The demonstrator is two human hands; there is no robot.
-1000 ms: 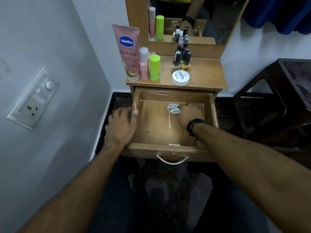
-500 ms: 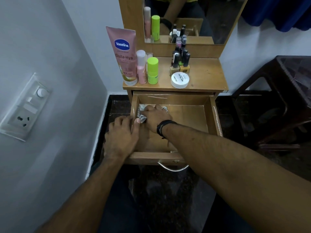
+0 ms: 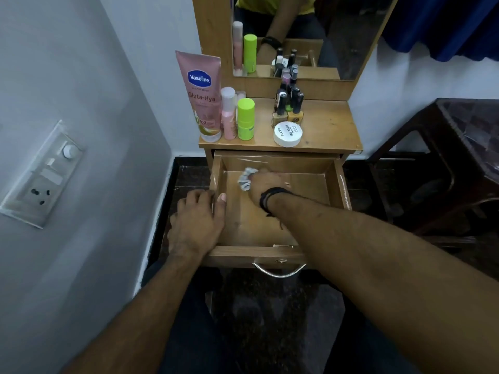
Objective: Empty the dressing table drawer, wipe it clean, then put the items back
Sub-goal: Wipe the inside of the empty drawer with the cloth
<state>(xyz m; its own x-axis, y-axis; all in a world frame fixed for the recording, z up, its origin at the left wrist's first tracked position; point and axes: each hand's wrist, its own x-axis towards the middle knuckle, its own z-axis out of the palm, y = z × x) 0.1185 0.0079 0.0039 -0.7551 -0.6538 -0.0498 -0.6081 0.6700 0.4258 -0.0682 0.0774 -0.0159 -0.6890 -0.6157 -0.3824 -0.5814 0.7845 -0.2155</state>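
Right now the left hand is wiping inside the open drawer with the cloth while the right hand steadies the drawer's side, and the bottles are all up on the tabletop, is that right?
The hands are swapped. In the head view the right hand wipes inside the open drawer with the cloth, while the left hand steadies the drawer's side. The bottles are indeed up on the tabletop.

Right hand (image 3: 266, 186) presses cloth (image 3: 245, 179) (crumpled) in drawer (image 3: 337, 184)

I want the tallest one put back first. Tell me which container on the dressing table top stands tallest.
The pink Vaseline tube, standing on its cap at the far left. It rises well above the pink bottle, the green bottle and the nail polish bottles.
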